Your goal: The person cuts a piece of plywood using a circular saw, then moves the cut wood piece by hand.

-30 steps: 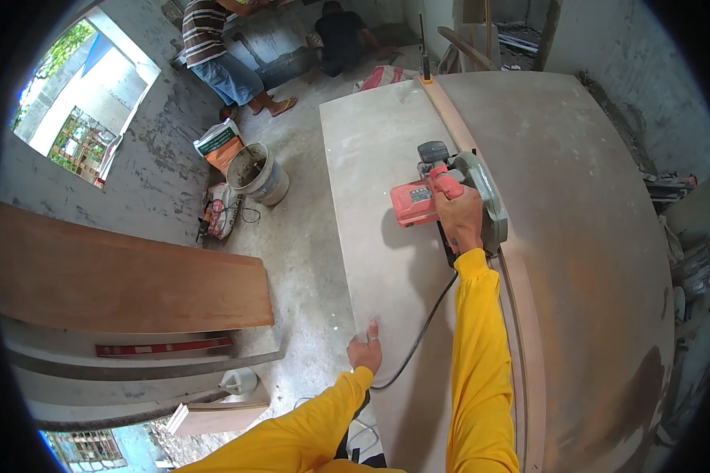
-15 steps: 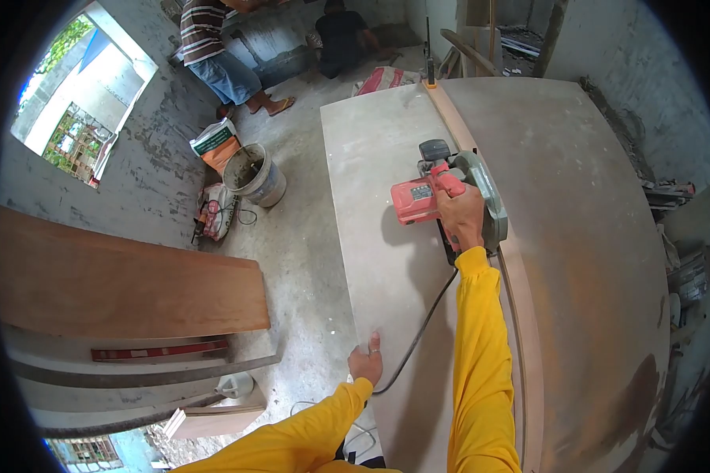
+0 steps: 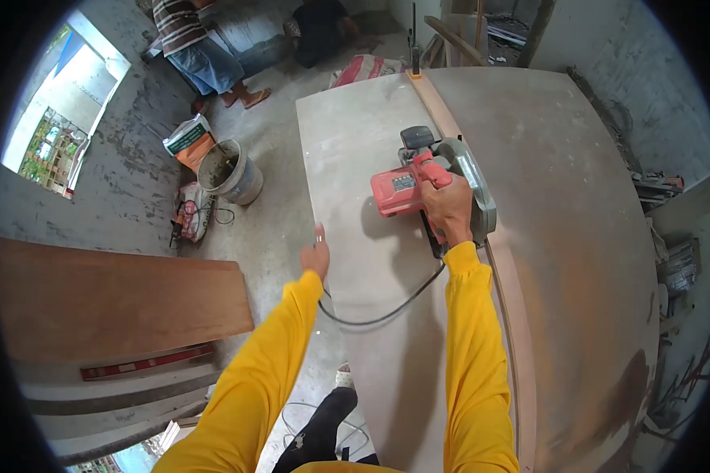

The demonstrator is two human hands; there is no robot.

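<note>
My right hand (image 3: 450, 206) is closed around the handle of a red circular saw (image 3: 398, 191) with a grey blade guard. The saw stands on a large pale plywood sheet (image 3: 347, 158), beside a long wooden strip (image 3: 506, 276) that runs lengthwise over the sheet. At the sheet's left edge is my left hand (image 3: 315, 257), thumb pointing up and the other fingers curled, mostly hidden. A black power cord (image 3: 379, 319) loops from the saw up to this hand and appears held in it. A clamp (image 3: 415, 59) sits at the strip's far end.
On the floor to the left stand a bucket (image 3: 244, 181), a cement bag (image 3: 189, 142) and a power tool (image 3: 183, 221). A brown board (image 3: 118, 299) lies nearer, above a red level (image 3: 146, 363). Two other people are at the back wall, one standing (image 3: 201, 59).
My left hand has moved forward along the sheet's left edge, and the cord's loop has shifted with it. The saw stays beside the strip in my right hand; the view has shifted slightly.
</note>
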